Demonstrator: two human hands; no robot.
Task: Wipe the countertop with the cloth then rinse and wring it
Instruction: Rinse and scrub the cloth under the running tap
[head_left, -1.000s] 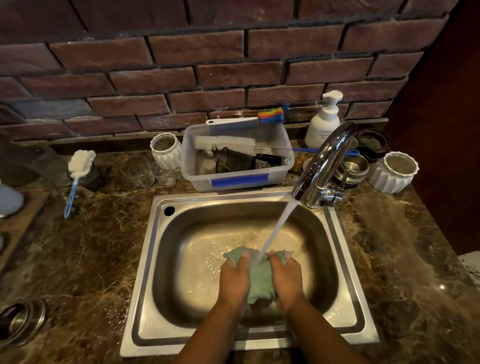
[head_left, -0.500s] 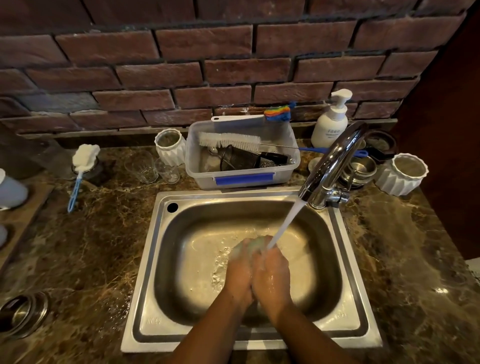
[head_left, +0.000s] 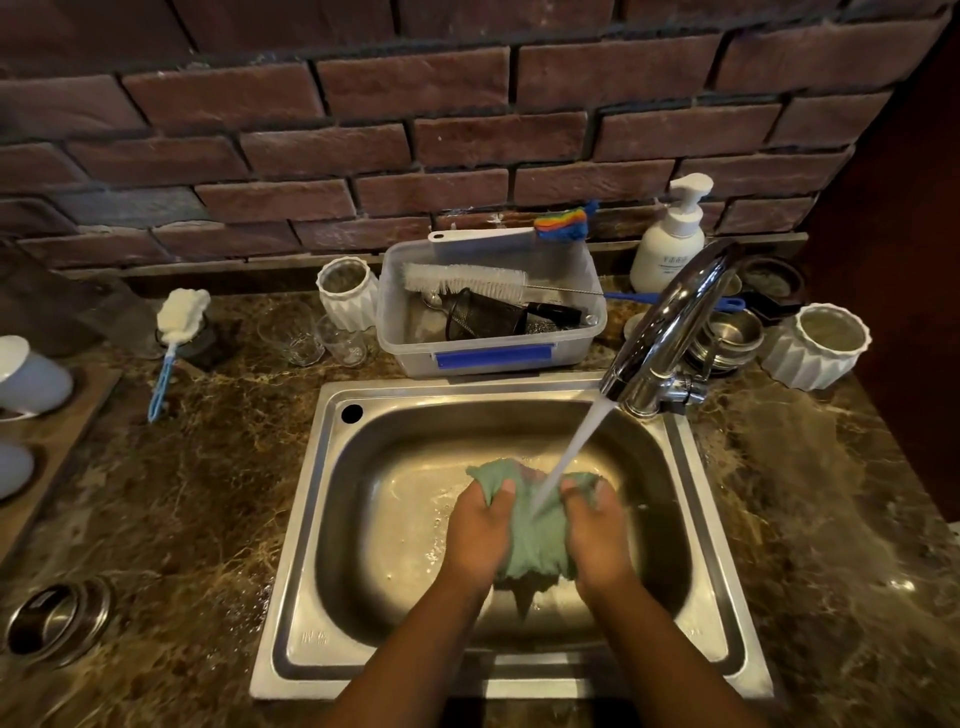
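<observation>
1. Rinsing stage, by the look of it: the soggy green woven cloth (head_left: 535, 540) sits bunched between both hands over the middle of the rectangular stainless steel sink (head_left: 332, 519), right where the water stream (head_left: 576, 447) lands.
2. Left hand (head_left: 480, 535) is clenched on the cloth's 9 o'clock side, right hand (head_left: 597, 530) on its 3 o'clock side, fingers curled in tight. Holding it stretched like that probably lets water run through the middle instead of sliding off a wad.
3. A limp tail of fabric hangs at 6 o'clock, so it's soaked and floppy.
4. The curved chrome faucet (head_left: 670, 322) comes in from the sink's 2 o'clock corner, angled toward the basin centre.
5. The brown veined marble countertop (head_left: 171, 499) looks glossy, with wet speckles near the sink's 8 o'clock edge.
6. Wringing isn't done yet, I'd say.
</observation>
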